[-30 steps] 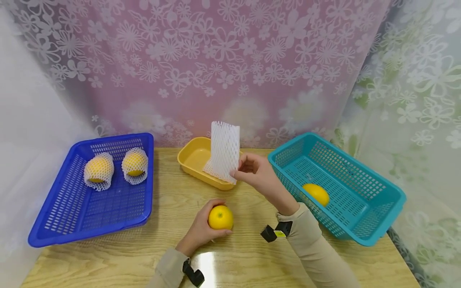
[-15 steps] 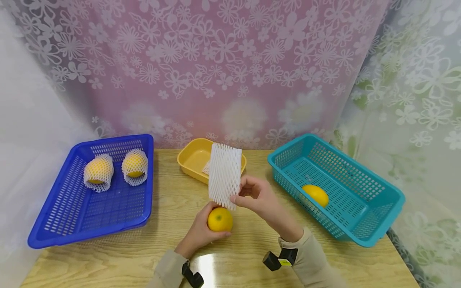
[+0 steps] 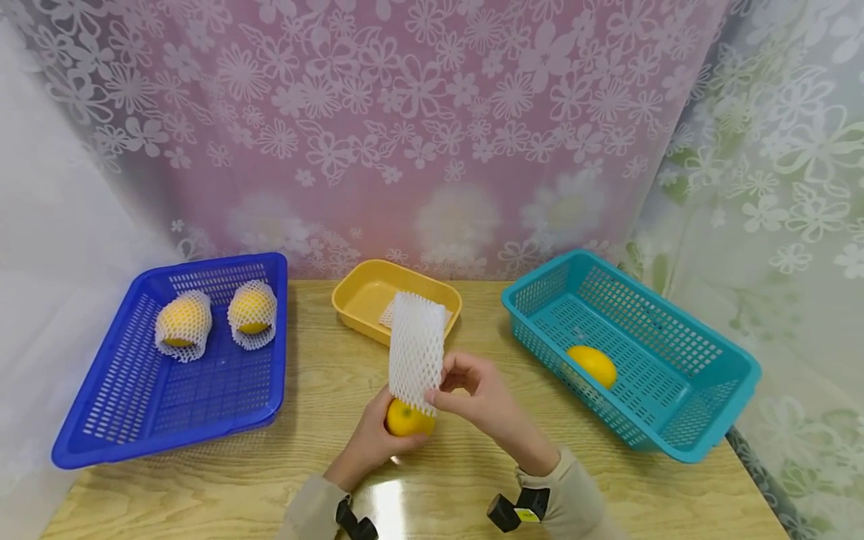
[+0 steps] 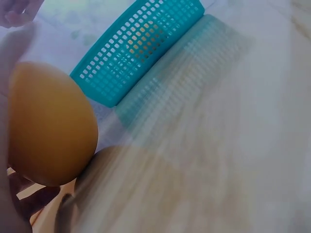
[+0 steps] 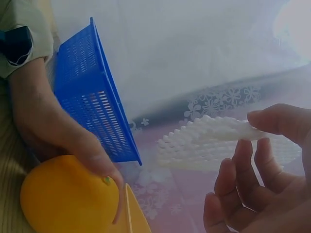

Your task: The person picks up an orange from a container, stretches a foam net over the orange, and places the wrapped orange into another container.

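My left hand (image 3: 370,435) curls round a yellow orange (image 3: 409,422) just over the table, thumb on the near side; in the right wrist view the fruit (image 5: 68,196) shows its green stem spot. Between thumb and fingers my right hand (image 3: 482,401) pinches a white foam fruit net (image 3: 415,349) by its lower right edge. Held upright, the net overlaps the top of the orange in the head view; whether they touch, I cannot tell. The right wrist view shows the net (image 5: 214,143) flattened, its mouth slightly parted.
A yellow tray (image 3: 354,319) behind the hands holds more foam net. On the left stands a blue basket (image 3: 202,420) with two netted oranges (image 3: 184,322). The teal basket (image 3: 675,397) on the right contains one bare orange (image 3: 592,366). A floral curtain (image 3: 418,135) hangs behind.
My right hand has brought the foam net down and toward me, from above the yellow tray to the orange. The left hand keeps its grip, with the orange tilted slightly.
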